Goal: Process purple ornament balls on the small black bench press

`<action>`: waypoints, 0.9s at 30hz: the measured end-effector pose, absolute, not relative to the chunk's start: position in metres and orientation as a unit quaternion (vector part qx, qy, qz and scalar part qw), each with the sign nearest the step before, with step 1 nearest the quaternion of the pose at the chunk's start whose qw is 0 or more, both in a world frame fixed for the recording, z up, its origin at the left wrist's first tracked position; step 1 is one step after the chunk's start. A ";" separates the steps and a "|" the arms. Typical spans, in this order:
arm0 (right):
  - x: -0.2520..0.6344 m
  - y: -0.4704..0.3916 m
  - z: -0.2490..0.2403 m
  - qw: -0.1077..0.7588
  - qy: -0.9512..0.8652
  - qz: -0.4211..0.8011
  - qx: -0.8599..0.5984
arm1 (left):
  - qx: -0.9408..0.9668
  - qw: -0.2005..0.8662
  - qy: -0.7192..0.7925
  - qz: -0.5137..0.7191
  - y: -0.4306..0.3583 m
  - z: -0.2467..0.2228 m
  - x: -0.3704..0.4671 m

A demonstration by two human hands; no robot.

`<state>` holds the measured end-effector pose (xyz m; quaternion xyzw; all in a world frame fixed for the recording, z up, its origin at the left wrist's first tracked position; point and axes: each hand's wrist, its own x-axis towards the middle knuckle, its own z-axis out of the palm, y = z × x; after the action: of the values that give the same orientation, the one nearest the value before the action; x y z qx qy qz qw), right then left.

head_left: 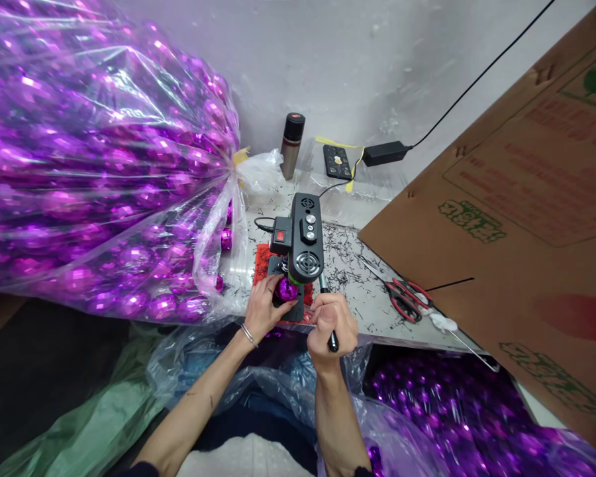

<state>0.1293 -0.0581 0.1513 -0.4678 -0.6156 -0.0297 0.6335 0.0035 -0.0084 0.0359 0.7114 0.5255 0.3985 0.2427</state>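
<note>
Between the thumb and fingers of my left hand (263, 308) is a shiny purple faceted ball (287, 289). It sits under the front end of a black tabletop press machine (306, 232) that has knobs, round vents and a red switch. My right hand (332, 324) is wrapped round the machine's lever handle (333, 342), at the right of the ball. Below the machine, its dark base (294, 313) rests on a red mat (262, 262). The ball's underside and its contact with the machine are hidden.
A huge clear bag of purple balls (104, 165) fills the left. Behind stand a bottle (293, 146) and a phone (336, 161). Black scraps (342, 258) litter the tabletop. Red-handled scissors (404, 298) lie by a large cardboard box (516, 218). More purple balls (447, 397) are at lower right.
</note>
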 end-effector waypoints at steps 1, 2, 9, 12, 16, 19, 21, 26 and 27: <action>0.130 -0.058 0.151 0.632 -0.617 -0.030 -0.468 | 0.716 0.235 0.521 0.402 -0.007 0.033 0.005; 0.130 -0.059 0.150 0.631 -0.617 -0.030 -0.469 | 0.719 0.234 0.514 0.405 -0.006 0.030 0.007; 0.129 -0.059 0.135 0.633 -0.615 -0.044 -0.469 | 0.721 0.270 0.484 0.417 -0.002 0.020 0.003; 0.127 -0.055 0.119 0.647 -0.606 -0.070 -0.458 | 0.720 0.274 0.481 0.418 -0.002 0.022 0.002; 0.124 -0.050 0.102 0.663 -0.597 -0.104 -0.439 | 0.720 0.276 0.485 0.413 -0.003 0.023 0.003; 0.123 -0.047 0.097 0.673 -0.588 -0.110 -0.435 | 0.719 0.274 0.485 0.416 -0.003 0.021 0.003; 0.123 -0.047 0.095 0.676 -0.584 -0.112 -0.435 | 0.720 0.273 0.485 0.415 -0.003 0.021 0.003; 0.123 -0.046 0.091 0.675 -0.587 -0.113 -0.433 | 0.724 0.265 0.480 0.419 -0.003 0.021 0.003; 0.123 -0.046 0.090 0.677 -0.587 -0.110 -0.430 | 0.725 0.261 0.477 0.422 -0.003 0.021 0.003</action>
<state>0.1232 -0.0458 0.0898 -0.4297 -0.5871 -0.1097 0.6773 0.0033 -0.0025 0.0214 0.7251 0.4769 0.4225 0.2614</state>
